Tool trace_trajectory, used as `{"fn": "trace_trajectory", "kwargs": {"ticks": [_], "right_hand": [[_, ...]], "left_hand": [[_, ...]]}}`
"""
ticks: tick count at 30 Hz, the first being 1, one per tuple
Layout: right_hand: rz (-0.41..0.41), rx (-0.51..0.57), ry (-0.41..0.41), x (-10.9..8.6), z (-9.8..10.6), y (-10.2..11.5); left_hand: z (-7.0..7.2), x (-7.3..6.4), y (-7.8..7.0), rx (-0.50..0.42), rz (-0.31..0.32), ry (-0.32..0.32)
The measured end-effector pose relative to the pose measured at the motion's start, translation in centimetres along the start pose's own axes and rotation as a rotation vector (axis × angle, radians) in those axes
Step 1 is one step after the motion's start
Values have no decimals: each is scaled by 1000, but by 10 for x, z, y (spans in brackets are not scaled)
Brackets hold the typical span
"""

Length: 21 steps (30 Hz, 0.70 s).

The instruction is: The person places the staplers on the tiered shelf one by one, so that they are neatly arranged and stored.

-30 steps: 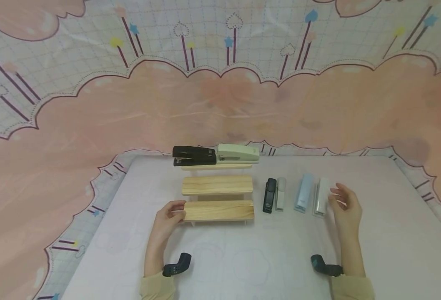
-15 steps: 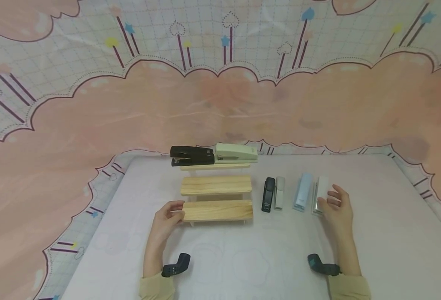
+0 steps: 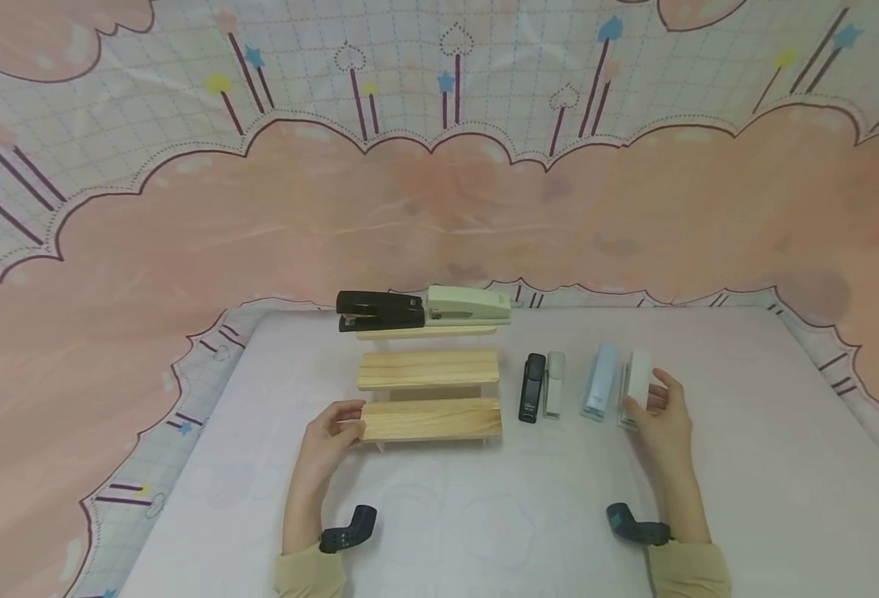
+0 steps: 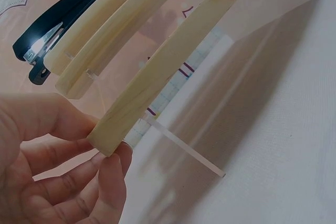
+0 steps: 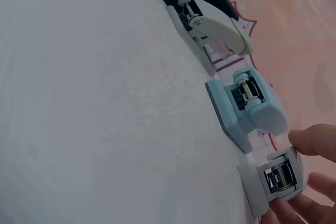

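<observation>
At the left end of a three-tier wooden rack (image 3: 432, 420), my left hand (image 3: 325, 438) pinches the lowest board (image 4: 157, 77) between thumb and fingers. On the right, my right hand (image 3: 665, 425) grips a white stapler (image 3: 638, 378), thumb on one side and fingers on the other. The right wrist view shows the white stapler (image 5: 286, 177) from its end, its base low over the tabletop. Left of it lies a light blue stapler (image 3: 601, 384). A black stapler (image 3: 381, 311) and a pale green stapler (image 3: 469, 306) sit end to end on the rack's top tier.
Between the rack and the blue stapler, a small black stapler (image 3: 532, 389) and a small light grey stapler (image 3: 555, 385) lie side by side. All stand on a white-covered table (image 3: 439, 531), with a patterned peach cloth (image 3: 439, 216) behind.
My right hand has moved left from beside the white stapler and closed its thumb and fingers around it. The left hand keeps its pinch on the board.
</observation>
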State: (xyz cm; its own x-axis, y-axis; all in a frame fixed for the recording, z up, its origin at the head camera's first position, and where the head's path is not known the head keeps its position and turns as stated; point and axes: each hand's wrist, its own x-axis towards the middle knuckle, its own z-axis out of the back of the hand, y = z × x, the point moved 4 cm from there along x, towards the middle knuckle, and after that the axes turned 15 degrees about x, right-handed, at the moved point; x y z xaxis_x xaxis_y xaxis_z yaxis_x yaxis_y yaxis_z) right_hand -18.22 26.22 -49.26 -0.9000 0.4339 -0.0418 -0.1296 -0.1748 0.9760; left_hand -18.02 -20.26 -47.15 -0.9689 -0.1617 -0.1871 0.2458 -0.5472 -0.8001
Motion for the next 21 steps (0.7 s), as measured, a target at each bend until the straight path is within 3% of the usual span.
{"fn": "trace_trajectory", "kwargs": {"ticks": [10,21], "right_hand": [[33,-88,-20,0,-3,1],[45,-78,-44,1,-6,3]], "left_hand": [[0,0,0,1,-4,4],[0,0,0,3,1,-6]]}}
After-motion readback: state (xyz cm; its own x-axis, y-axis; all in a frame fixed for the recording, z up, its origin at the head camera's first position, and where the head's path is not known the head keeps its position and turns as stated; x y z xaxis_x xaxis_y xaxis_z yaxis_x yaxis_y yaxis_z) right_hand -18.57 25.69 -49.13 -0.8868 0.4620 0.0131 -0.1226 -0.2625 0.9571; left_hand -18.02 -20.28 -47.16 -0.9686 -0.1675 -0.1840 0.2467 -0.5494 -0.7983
